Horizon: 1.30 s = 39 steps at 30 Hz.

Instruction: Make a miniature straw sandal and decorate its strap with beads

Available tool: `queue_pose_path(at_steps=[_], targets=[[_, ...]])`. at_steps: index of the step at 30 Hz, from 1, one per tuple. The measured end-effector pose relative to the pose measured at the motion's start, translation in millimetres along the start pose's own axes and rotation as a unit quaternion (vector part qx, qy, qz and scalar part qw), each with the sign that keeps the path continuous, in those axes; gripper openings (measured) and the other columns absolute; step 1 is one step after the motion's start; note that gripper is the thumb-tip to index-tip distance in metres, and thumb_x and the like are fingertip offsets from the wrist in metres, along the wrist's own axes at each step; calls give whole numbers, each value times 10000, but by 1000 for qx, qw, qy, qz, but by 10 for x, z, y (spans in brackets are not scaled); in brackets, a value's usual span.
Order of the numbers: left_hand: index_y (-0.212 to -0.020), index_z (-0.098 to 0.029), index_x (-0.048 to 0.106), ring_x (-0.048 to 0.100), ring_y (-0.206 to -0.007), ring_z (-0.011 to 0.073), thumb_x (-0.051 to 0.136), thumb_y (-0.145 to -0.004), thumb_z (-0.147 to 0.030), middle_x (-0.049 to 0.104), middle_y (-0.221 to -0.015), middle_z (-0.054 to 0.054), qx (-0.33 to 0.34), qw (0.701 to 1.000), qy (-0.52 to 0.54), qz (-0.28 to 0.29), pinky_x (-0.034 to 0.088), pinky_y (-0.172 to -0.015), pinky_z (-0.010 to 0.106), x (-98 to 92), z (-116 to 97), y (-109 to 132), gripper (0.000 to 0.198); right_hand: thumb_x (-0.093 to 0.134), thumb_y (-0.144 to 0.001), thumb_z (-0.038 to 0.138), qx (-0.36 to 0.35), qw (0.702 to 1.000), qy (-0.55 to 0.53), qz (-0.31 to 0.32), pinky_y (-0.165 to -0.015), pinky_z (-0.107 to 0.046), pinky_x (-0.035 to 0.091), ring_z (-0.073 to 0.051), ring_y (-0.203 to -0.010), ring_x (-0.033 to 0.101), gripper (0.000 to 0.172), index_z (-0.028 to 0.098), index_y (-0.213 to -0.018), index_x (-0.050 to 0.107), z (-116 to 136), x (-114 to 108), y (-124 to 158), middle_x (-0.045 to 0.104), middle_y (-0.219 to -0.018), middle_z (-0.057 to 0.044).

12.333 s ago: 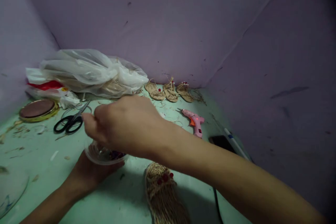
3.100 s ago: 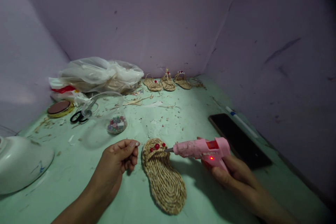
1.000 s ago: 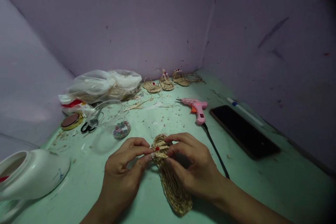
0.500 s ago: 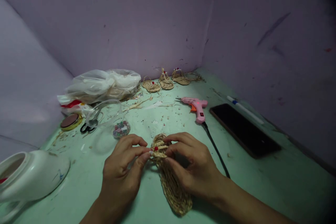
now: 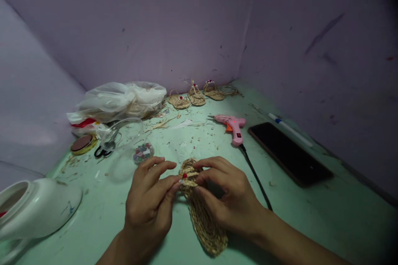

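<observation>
A small woven straw sandal (image 5: pixel 207 225) lies on the green tabletop, its strap end away from me. On its strap sits a red bead (image 5: pixel 184 176), with a small whitish bead (image 5: pixel 181 181) beside it. My left hand (image 5: pixel 152 198) pinches at the strap's left side with thumb and index finger, right by the beads; its other fingers are stretched out. From the right, my right hand (image 5: pixel 230 194) grips the strap and the sandal's edge between thumb and fingers. The sandal partly hides behind my right hand.
A pink glue gun (image 5: pixel 233 126) with a black cord lies beyond my right hand, near a phone (image 5: pixel 289 153) and a pen (image 5: pixel 290 129). Small sandals (image 5: pixel 196 96), a plastic bag (image 5: pixel 121 99), scissors (image 5: pixel 104 150), a bead dish (image 5: pixel 143 152) and a white pot (image 5: pixel 46 207) stand around.
My left hand has shifted slightly and its upper fingers have stretched out a little, while thumb and index stay at the beads. The right hand and the sandal are almost still.
</observation>
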<state>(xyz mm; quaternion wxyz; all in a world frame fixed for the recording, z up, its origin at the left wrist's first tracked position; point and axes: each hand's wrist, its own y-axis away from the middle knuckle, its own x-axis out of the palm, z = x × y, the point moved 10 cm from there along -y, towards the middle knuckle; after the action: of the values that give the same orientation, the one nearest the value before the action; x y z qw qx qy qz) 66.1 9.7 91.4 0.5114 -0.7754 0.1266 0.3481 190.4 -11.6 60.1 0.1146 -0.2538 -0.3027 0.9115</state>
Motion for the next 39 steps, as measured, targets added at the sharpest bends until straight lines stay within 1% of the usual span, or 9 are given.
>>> queue_pose_path(at_steps=[11, 17, 20, 25, 28, 31, 33, 36, 39], targets=[[-911, -173, 618, 479, -1065, 287, 595, -716, -1, 633, -1017, 103, 26, 999, -37, 14, 415, -873, 488, 26, -50, 31, 261, 607, -704, 55, -5, 1000, -8, -1, -778, -344, 516, -197, -920, 618, 149, 178, -786, 622, 6, 9, -10, 665, -954, -92], [-879, -164, 563, 499, -1028, 240, 554, -770, -40, 610, -976, 95, -35, 999, 0, 33, 395, -906, 437, 72, 63, 31, 165, 618, -679, 37, 6, 1000, -13, -2, -779, -339, 514, -197, -910, 622, 162, 171, -770, 627, -29, 2, -3, 670, -943, -92], [-914, -184, 561, 497, -1052, 222, 495, -811, -60, 607, -1009, 82, -52, 997, 36, 45, 384, -936, 420, 79, 123, 35, 174, 617, -686, 46, 15, 1000, -17, -8, -769, -343, 519, -198, -896, 629, 149, 180, -751, 624, -54, -20, -8, 674, -932, -85], [-917, -206, 585, 531, -1046, 209, 496, -825, -120, 634, -1003, 62, -122, 991, 50, 6, 392, -962, 410, -33, 311, 46, 155, 622, -697, 70, 62, 997, -43, -4, -768, -374, 525, -206, -875, 640, 132, 200, -719, 626, -161, -18, -24, 684, -917, -71], [-841, -204, 605, 582, -987, 212, 558, -795, -178, 658, -969, 62, -201, 977, 74, -17, 456, -894, 391, -51, 464, 82, 70, 626, -708, 99, 111, 991, -69, -2, -748, -375, 533, -206, -857, 647, 94, 192, -699, 630, -277, 8, -17, 681, -913, -78], [-804, -191, 625, 626, -914, 217, 597, -760, -230, 681, -937, 74, -297, 944, 141, 2, 510, -804, 366, 76, 614, 169, 65, 629, -711, 104, 145, 984, -101, 9, -718, -344, 541, -190, -841, 649, 85, 188, -697, 635, -355, 60, 1, 671, -929, -75], [-799, -182, 640, 637, -890, 218, 619, -734, -238, 686, -933, 81, -338, 922, 190, 10, 524, -775, 352, 170, 660, 220, 89, 622, -717, 106, 158, 979, -128, 19, -706, -328, 542, -181, -841, 647, 84, 188, -705, 633, -382, 109, 16, 668, -932, -69], [-772, -177, 656, 643, -870, 213, 634, -710, -225, 676, -952, 87, -360, 896, 259, 9, 533, -751, 337, 268, 672, 251, 81, 619, -720, 119, 196, 964, -177, 34, -721, -336, 541, -182, -855, 646, 62, 180, -706, 619, -465, 208, 58, 664, -949, -73], [-746, -179, 672, 636, -894, 219, 632, -714, -219, 657, -980, 95, -358, 891, 278, 14, 521, -784, 361, 313, 661, 251, 65, 628, -705, 135, 244, 943, -223, 31, -752, -358, 536, -187, -867, 643, 49, 176, -701, 601, -592, 286, 110, 657, -971, -83]])
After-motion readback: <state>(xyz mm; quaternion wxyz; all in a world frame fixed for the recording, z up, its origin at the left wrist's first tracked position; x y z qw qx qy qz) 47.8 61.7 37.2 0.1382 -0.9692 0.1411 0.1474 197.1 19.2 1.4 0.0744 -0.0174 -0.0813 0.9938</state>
